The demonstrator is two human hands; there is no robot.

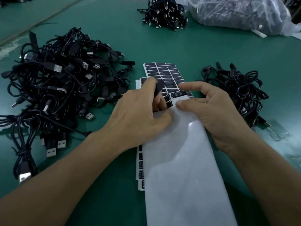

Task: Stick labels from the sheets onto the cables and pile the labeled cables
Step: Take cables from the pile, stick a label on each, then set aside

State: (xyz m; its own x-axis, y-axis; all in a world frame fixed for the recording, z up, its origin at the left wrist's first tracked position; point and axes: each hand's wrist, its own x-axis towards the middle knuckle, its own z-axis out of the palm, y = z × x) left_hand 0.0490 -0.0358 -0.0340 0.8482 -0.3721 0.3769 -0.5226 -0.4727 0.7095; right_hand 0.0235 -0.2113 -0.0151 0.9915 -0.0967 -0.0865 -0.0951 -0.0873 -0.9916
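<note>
White label sheet (184, 168) nearest, under both hands; left hand (138, 113) grips a cable (158, 88); right hand (215, 110) pinches the sheet's curl; I judge a hasty peel could crease the label (178, 94).

The light is dim and cool, falling from overhead onto the green table (114, 38). A soft glare sits on the white sheet (187, 176), and a faint shadow crosses it. The left hand (138, 115) and its cable (158, 88) are smeared. The picture's edges bow, and the far bag (241, 12) looks soft.
</note>
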